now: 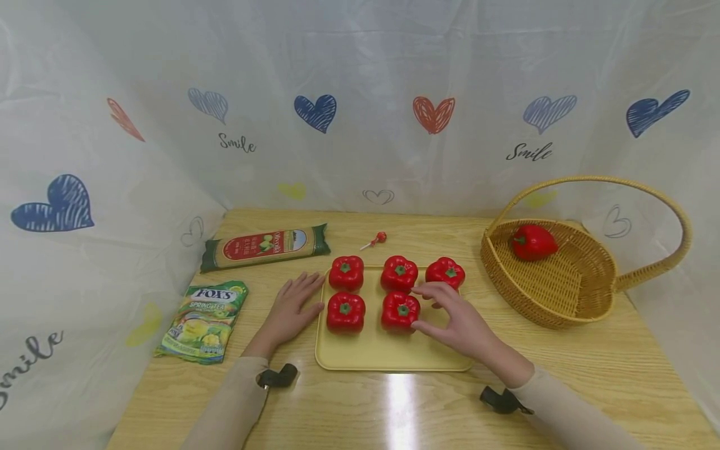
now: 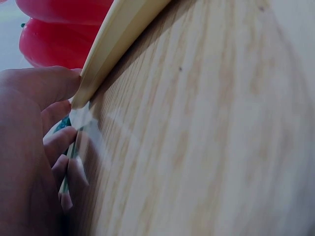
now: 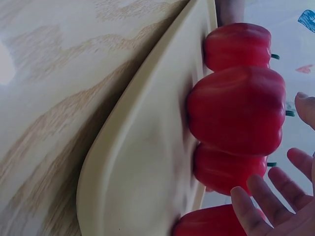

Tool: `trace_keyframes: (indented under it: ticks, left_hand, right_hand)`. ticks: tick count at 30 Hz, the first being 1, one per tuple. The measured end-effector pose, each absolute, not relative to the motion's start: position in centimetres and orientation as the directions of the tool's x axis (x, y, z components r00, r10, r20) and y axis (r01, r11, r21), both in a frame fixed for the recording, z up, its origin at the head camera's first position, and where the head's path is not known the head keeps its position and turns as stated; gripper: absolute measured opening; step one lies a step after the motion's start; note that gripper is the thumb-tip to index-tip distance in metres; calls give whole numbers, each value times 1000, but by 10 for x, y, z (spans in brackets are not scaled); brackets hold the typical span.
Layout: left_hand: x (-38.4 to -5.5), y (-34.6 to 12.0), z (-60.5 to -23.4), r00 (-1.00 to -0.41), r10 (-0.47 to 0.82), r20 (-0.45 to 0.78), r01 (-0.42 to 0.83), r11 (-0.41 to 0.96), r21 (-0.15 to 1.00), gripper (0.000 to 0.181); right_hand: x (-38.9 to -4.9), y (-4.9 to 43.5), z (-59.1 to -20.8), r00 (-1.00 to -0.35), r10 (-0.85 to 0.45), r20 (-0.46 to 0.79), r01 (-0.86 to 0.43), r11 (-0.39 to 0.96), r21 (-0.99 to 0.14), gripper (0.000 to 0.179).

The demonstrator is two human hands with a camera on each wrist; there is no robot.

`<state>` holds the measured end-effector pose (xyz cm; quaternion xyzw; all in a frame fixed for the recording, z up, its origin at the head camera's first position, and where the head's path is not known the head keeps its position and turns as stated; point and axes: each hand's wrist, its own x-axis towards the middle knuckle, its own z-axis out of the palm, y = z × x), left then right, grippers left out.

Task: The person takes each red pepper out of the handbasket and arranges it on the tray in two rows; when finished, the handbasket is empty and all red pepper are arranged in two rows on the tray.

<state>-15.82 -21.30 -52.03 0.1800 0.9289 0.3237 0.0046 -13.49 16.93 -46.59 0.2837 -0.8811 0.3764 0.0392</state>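
Several red bell peppers stand stem-up on a pale yellow tray [image 1: 394,357]. My right hand [image 1: 458,320] hovers over the tray's right side, fingers spread and loosely bent, holding nothing. Its thumb tip is right by the front middle bell pepper [image 1: 400,312], and its fingertips overlap the back right bell pepper [image 1: 444,271] in the head view. In the right wrist view the fingers [image 3: 270,201] are spread beside the peppers. My left hand [image 1: 289,311] lies at the tray's left edge, fingers extended; in the left wrist view its thumb touches the tray's rim [image 2: 106,54].
A wicker basket [image 1: 509,294] with a tall handle stands at the right, one bell pepper [image 1: 534,242] inside. Behind the tray lies a red lollipop [image 1: 380,237]. At the left are a long green-and-brown package [image 1: 265,246] and a green candy bag [image 1: 204,322].
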Motion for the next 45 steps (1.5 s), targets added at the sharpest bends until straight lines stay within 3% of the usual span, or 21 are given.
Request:
trace_keyframes:
  ticks: [30,45]
  left_hand:
    - [-158,-213,-521,-933,343,108,334,717,612,62]
    - [-158,-212,-520,-934,339,112,333,712,619,61]
  right_hand:
    - [-137,213,-450,-847,-420,325,-528,603,-598,47]
    - [-145,248,-427,-891,-361,276,-454,715,-531,41]
